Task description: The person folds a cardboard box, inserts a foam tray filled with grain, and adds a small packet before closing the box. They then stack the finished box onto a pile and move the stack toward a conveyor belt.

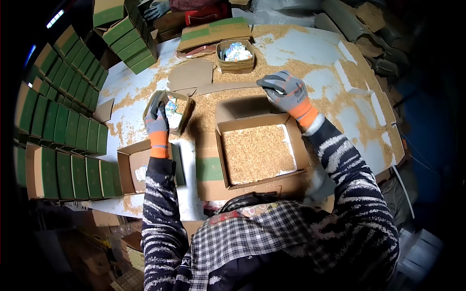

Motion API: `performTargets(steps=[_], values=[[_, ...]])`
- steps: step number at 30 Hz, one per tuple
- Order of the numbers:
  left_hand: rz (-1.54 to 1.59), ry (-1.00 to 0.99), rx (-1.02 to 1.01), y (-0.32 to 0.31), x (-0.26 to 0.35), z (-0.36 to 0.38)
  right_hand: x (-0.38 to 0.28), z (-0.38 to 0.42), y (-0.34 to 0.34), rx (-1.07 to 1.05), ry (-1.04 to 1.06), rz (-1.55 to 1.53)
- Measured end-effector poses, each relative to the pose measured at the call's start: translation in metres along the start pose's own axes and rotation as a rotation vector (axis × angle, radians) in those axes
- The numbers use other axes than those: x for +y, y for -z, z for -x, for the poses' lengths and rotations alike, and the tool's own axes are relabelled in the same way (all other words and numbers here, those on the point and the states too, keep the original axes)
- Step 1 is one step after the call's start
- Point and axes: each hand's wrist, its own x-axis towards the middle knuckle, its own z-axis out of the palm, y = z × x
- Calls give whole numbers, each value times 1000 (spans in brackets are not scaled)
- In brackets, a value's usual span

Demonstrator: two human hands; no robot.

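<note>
Both my hands wear grey gloves with orange cuffs. My left hand (pixel 157 116) is over the left side of a small open box (pixel 186 116) holding white and coloured packets (pixel 173 111). Its fingers are bent together, and what they grip, if anything, is hidden. My right hand (pixel 284 92) is raised at the right end of the far flap of a large open carton (pixel 263 180). Its fingers curl toward the thumb; I cannot make out anything between them. Wood shavings (pixel 257 153) fill the carton, with white edges showing along its right side.
A second small box (pixel 236 66) of packets stands at the back. Stacked green-and-brown cartons (pixel 63 119) line the left. An open carton (pixel 127 167) with small white items sits near my left forearm. Shavings cover much of the white table (pixel 286 43). Another person's gloved hand (pixel 156 9) shows behind.
</note>
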Motion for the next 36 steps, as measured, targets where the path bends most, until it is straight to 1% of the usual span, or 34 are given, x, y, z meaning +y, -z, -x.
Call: performTargets(steps=[1, 2, 3, 5, 7, 9, 10, 11, 13, 14, 15, 17, 18, 19, 20, 21, 22, 23, 24, 25, 27, 28, 29, 30, 31, 32, 33, 34, 36], values=[[-29, -71, 43, 11, 24, 20, -22, 9, 20, 56, 69, -43], [8, -6, 62, 19, 78, 43, -41, 28, 29, -83, 111, -61], [86, -186, 51, 20, 102, 58, -61, 48, 37, -218, 154, -76], [-28, -450, 7, 17, 133, 96, -79, 98, 22, -685, 269, -28], [-202, -759, -298, -1, 172, 128, -75, 145, -9, -1025, 213, -27], [-437, -684, -860, -38, 174, 162, -76, 148, -2, -1014, 182, -142], [-661, -571, -1095, -59, 163, 177, -74, 148, 0, -1009, 169, -201], [-886, -437, -1321, -72, 155, 186, -70, 149, -4, -1094, 119, -189], [-734, -425, -1301, -60, 160, 184, -68, 141, 22, -949, -11, -299], [-659, -420, -1291, -52, 162, 180, -69, 135, 44, -756, -203, -440], [-487, -429, -1103, -37, 163, 180, -70, 128, 67, -558, -388, -575], [-20, -379, -723, -8, 150, 167, -35, 148, 61, -37, -524, -602], [154, -123, -667, -2, 122, 165, -14, 163, 55, -5, -604, -593], [325, 131, -602, -7, 77, 166, 4, 185, 29, -3, -757, -828], [492, 389, -525, -13, 46, 173, 21, 213, -6, -6, -910, -1065], [437, 538, -654, -19, 37, 182, 20, 223, -25, -89, -982, -1173], [420, 631, -702, -32, 28, 196, 18, 233, -43, -174, -1060, -1270], [405, 723, -747, -48, 24, 211, 6, 229, -57, -340, -1051, -1230], [325, 700, -730, -64, 28, 219, -15, 208, -43, -589, -1013, -746], [243, 680, -714, -77, 32, 228, 2, 225, -79, -498, -1006, -755], [197, 370, -556, -92, 26, 241, -24, 210, -50, -545, -1081, -679], [247, 402, -529, -90, 21, 243, -26, 217, -52, -410, -1027, -792], [246, 477, -539, -85, 14, 245, -30, 223, -58, -281, -966, -907], [240, 558, -540, -69, 27, 243, -56, 205, -44, -133, -953, -953], [231, 640, -532, -55, 32, 242, -59, 201, -51, -59, -961, -1103], [361, 581, -464, -55, 6, 249, -65, 190, -55, -12, -915, -1137], [252, 509, -460, -23, 32, 239, -77, 176, -55, 38, -878, -1169], [333, 327, -363, -2, 8, 238, -96, 155, -49, 28, -868, -1268], [636, 205, -177, 67, -6, 225, -138, 109, -37, 19, -854, -1451]])
